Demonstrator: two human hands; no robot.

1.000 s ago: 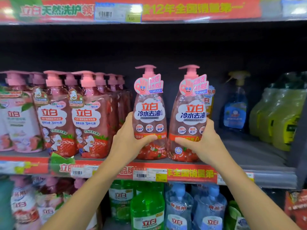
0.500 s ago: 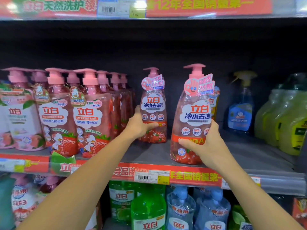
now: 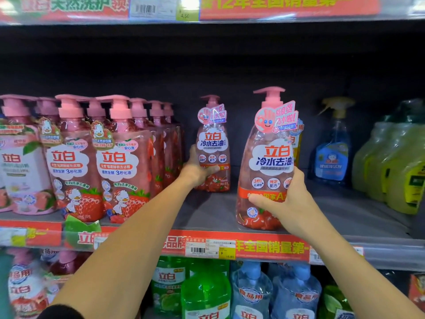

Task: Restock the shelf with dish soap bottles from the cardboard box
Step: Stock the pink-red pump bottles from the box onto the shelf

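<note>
The front soap bottle [image 3: 266, 171] is clear pink with a pink pump, white cloud label and red strawberry print. Left of it, duck-printed bottles [image 3: 96, 162] are pink; right, a blue spray bottle [image 3: 332, 155], yellow-green jugs [image 3: 391, 166]

- The shelf [image 3: 207, 210] is carrying pink bottles [image 3: 92, 162] at 9 o'clock.
- Two soap bottles [image 3: 264, 171] are standing at centre.
- Green jugs [image 3: 395, 166] are sitting at 3 o'clock.
</note>
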